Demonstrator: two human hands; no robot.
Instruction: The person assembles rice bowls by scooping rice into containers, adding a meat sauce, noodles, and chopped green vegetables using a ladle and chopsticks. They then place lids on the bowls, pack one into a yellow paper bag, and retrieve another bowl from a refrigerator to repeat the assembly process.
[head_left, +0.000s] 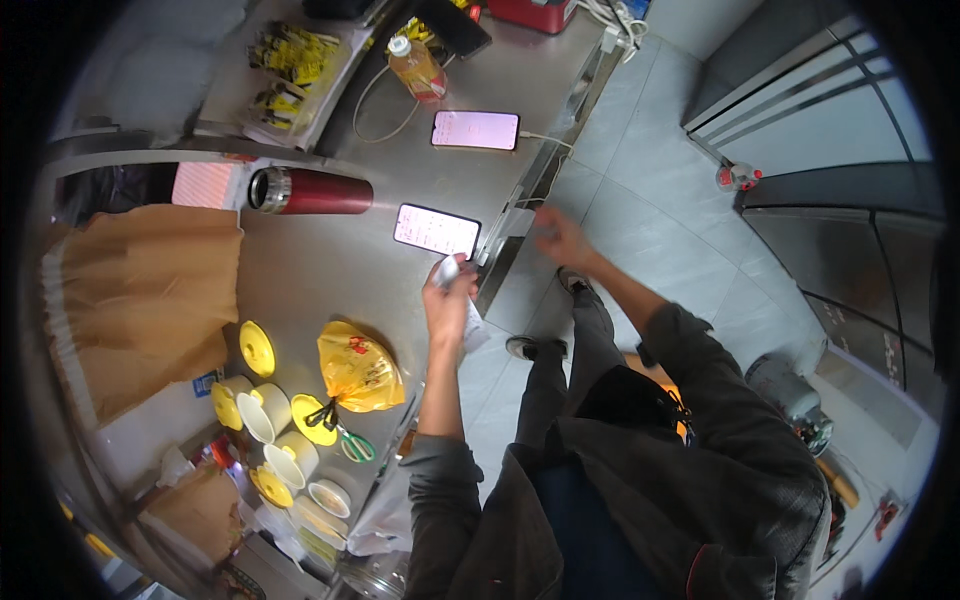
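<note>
While the left hand has its fingers closed round a white paper slip, the right hand hangs out to the right and a little farther forward, blurred, fingers curled, and whether it pinches anything I cannot tell. So here's the slip: one end pokes up at the left fingertips, the rest trails down the hand's right side, its long axis running roughly forward and back, tilted a touch, hanging by the edge of the stainless-steel counter. It's all on the left hand's side, the right well apart from it, out over the tiled floor. Just ahead of the left fingers, a lit smartphone lies lengthwise left to right, contact too close to call. Farther forward, a second lit smartphone; off to the left, a red thermos flask on its side; nearer the body, a knotted yellow plastic bag.
</note>
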